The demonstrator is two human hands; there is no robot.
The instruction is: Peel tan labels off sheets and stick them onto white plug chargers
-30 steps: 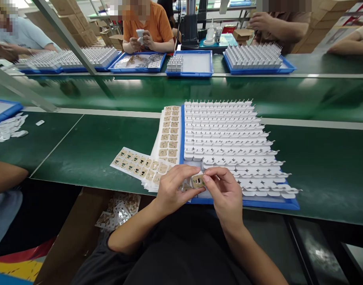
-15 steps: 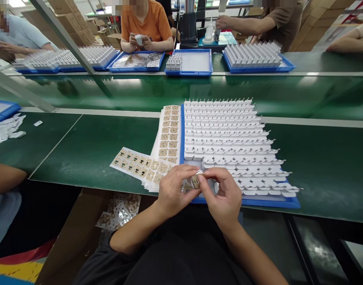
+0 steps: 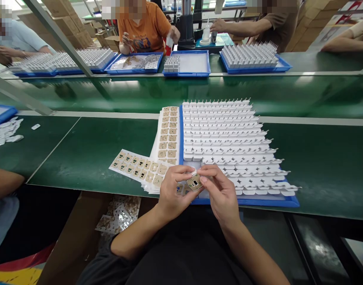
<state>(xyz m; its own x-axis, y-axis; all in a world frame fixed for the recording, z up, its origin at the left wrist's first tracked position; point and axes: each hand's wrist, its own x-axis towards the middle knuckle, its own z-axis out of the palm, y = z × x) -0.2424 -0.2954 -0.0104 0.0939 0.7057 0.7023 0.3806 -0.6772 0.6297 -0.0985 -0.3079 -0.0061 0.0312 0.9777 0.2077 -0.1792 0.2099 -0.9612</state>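
Between my two hands is a small white plastic piece (image 3: 194, 182) whose facing side carries a tan sticker with a dark rectangle. My left hand (image 3: 176, 190) is closed on its left edge, and my right hand (image 3: 218, 190) pinches its right edge. Just beyond them lies a blue tray (image 3: 261, 202) with rows of white plastic pieces (image 3: 225, 138), each with a small metal tip. Left of the tray rests a stack of sticker sheets (image 3: 167, 134) with tan labels. Another sticker sheet (image 3: 137, 165) lies slanted across its near end.
White pieces (image 3: 5, 130) lie on the left of the green table. Below the edge, a cardboard box (image 3: 65, 233) holds used sheets (image 3: 116, 217). Across the green belt (image 3: 134, 93), people work behind blue trays (image 3: 196, 74). A metal post (image 3: 65, 39) slants at the upper left.
The held piece has turned so its stickered face shows more fully to me. Across the belt, the person in orange has brought one hand with a white piece over toward the tray.
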